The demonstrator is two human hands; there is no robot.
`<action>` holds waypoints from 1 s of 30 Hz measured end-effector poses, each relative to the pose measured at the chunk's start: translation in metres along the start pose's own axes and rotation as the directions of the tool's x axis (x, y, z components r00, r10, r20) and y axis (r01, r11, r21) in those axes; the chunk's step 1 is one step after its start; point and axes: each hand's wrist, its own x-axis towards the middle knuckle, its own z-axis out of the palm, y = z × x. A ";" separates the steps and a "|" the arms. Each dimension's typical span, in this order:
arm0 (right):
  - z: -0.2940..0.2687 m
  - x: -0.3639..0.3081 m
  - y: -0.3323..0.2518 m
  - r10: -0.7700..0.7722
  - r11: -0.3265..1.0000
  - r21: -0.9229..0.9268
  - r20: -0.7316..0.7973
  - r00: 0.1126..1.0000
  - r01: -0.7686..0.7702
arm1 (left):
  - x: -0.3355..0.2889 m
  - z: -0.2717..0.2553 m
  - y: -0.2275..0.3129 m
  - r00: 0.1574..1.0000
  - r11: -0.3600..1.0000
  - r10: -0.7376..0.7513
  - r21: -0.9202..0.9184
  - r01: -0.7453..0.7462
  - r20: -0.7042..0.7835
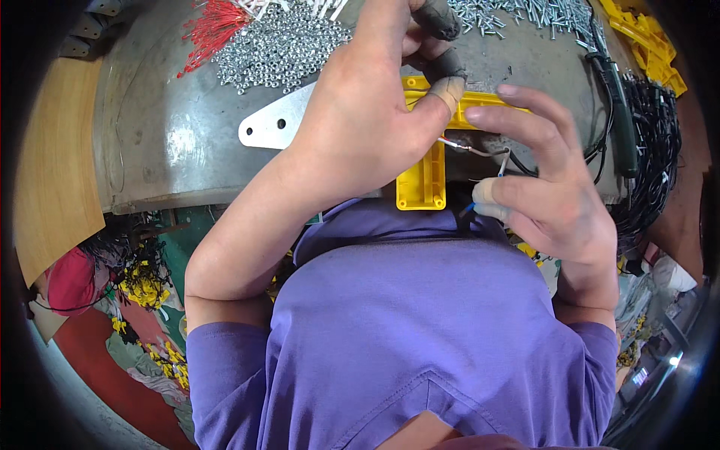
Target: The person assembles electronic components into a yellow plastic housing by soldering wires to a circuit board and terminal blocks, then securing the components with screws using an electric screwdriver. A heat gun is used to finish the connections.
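Note:
A yellow plastic housing, T-shaped with ribbed hollows and screw holes, lies at the table's near edge. My left hand is over its upper part, fingers curled and thumb bent in. Dark and tan coverings wrap its fingertips; whatever they pinch is hidden. My right hand is to the right, with thumb and lower fingers closed on thin wires, one end blue. Its upper two fingers reach to the housing's right arm. Between the hands runs a stripped, twisted wire joint. A pale tapered metal plate with holes pokes out under my left hand.
Piles of small nuts, red-coated pieces and screws cover the table's far side. At right lie a dark green-handled tool, bundled black cables and more yellow housings. A wooden board flanks the left.

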 end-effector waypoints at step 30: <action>0.046 0.017 0.004 0.625 0.731 0.576 -0.349 0.698 -0.367 | -0.016 0.008 -0.001 0.993 0.978 0.079 -0.185 -0.095 -0.089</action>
